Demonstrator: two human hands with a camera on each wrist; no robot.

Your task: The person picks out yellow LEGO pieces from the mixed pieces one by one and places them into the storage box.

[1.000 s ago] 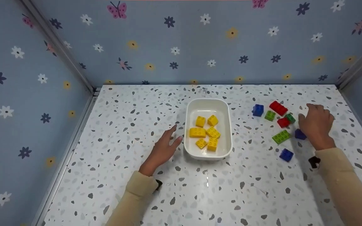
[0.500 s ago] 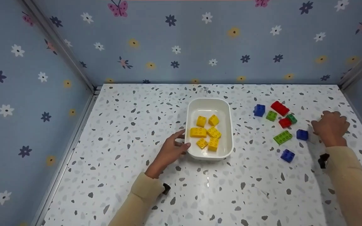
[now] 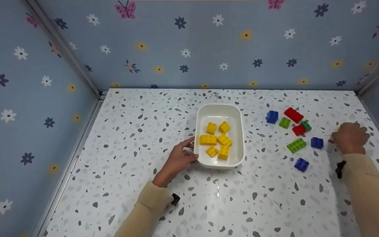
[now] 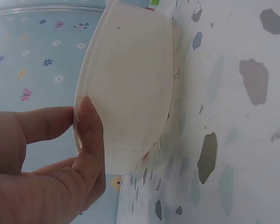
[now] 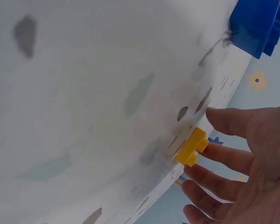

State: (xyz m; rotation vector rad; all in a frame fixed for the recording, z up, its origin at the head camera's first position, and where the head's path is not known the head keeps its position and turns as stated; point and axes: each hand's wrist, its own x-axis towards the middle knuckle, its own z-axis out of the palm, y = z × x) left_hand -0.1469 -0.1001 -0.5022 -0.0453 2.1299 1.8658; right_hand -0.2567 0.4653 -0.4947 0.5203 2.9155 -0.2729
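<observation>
A white plastic tub (image 3: 219,166) stands mid-table with several yellow toy bricks (image 3: 208,139) inside. My left hand (image 3: 178,160) holds its left rim, a finger and thumb pinching the edge in the left wrist view. Far to the right, my right hand (image 3: 350,136) is low over the table beside one small yellow brick (image 5: 192,147). The right wrist view has fingertips against the studded side of that brick, which lies on the tabletop, with the thumb (image 5: 228,120) apart from it. From the head view this brick is almost fully hidden by the hand.
Loose bricks lie between tub and right hand: blue bricks (image 3: 316,143), red bricks (image 3: 293,115), light green bricks (image 3: 296,145) and a dark green brick (image 3: 306,125). A flowered wall (image 3: 202,42) closes the back, with side walls left and right.
My left hand has moved right and taken hold of the tub's rim. The right hand has shifted right and toward me, past the blue brick, down to the small yellow brick.
</observation>
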